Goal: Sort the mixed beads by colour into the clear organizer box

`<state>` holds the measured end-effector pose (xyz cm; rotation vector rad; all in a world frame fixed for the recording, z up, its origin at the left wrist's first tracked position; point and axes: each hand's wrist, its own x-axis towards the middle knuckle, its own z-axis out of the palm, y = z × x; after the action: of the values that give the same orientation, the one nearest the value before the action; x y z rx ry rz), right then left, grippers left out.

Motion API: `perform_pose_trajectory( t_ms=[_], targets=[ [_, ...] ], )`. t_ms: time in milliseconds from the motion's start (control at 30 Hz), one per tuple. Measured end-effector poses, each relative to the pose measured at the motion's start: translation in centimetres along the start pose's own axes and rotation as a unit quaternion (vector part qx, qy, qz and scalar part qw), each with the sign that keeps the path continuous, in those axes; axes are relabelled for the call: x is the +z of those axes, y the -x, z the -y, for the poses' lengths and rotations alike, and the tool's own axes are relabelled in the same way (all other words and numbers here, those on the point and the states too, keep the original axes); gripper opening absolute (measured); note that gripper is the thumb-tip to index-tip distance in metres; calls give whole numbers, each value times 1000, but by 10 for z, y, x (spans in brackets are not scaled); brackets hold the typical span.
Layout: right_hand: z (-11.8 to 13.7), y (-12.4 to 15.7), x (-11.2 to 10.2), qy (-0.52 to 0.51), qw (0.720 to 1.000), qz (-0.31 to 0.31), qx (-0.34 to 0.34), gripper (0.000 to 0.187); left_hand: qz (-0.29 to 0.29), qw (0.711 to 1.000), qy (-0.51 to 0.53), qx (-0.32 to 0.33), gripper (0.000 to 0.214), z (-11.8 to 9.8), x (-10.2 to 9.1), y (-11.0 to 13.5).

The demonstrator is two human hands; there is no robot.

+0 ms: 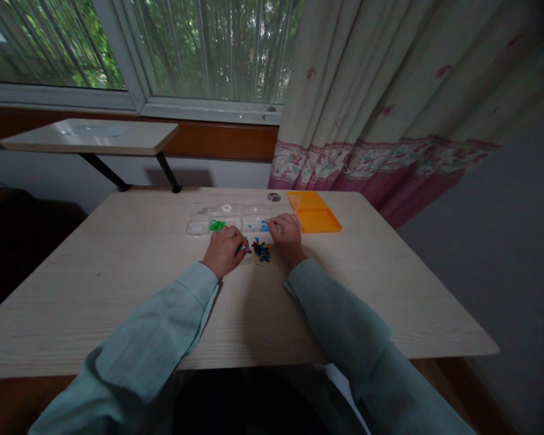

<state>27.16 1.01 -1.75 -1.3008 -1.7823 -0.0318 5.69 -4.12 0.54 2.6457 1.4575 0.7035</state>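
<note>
My left hand point(225, 251) rests on the table with its fingers curled down at the left side of a loose pile of small plastic pieces point(261, 250), mostly dark, blue and yellow. What lies between its fingertips is too small to tell. My right hand point(288, 237) is closed in a pinch over the front right part of a clear compartment box point(226, 209), and anything in the pinch is hidden. Small blue pieces point(263, 226) lie in the compartment beside those fingertips. Bright green pieces point(217, 225) fill part of another compartment, just beyond my left hand.
An orange open case point(317, 219) lies right of the clear box. Behind the box is a dark round spot point(274, 197) on the wooden table point(131, 284). A small raised shelf point(95, 138) stands at the back left; a curtain point(344, 109) hangs at the back right.
</note>
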Motion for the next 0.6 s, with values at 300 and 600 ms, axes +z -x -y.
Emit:
perform_pose_trajectory(
  t_ms=[300, 600],
  targets=[
    [1, 0, -2, 6, 1000, 0, -3, 24, -17, 1000, -12, 8, 16, 0, 9, -3],
    [7, 0, -5, -4, 1000, -10, -14, 20, -85, 993, 87, -15, 19, 7, 13, -6]
  ],
)
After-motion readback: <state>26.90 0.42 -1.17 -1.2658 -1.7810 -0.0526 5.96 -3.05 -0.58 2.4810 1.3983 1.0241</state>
